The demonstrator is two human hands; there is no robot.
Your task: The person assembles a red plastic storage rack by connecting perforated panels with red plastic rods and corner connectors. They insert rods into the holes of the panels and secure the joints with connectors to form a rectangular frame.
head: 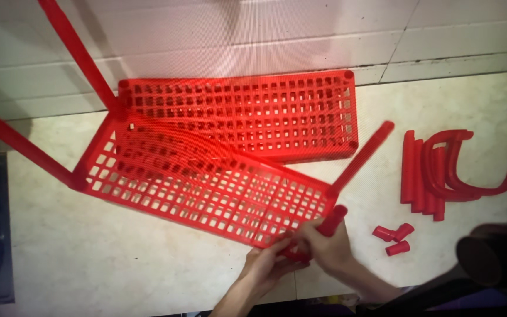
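- Right hand [327,246]: closed around a short red tube [331,221], holding it at the near right corner of the upper red grid shelf [206,185].
- Left hand [268,264]: fingers pinch the near edge of the same shelf, just left of that corner; thumb and fingertips closed on the plastic rim.
- Upper shelf lies tilted across the floor, far-left to near-right. Long red tubes stick out of three corners: two at the left [22,144] [77,50], one at the right [362,155].
- Second red grid shelf [247,108] lies flat under and behind it, along the white tiled wall [265,35]; the two overlap.
- To the right on the pale floor [118,258]: bundle of straight red tubes [421,176] lying side by side, curved red pieces [476,170] touching them.
- Three short red connectors [394,238] lie loose near the right wrist, apart from the bundle.
- Dark blurred object [494,252] at lower right; cannot tell what it is.
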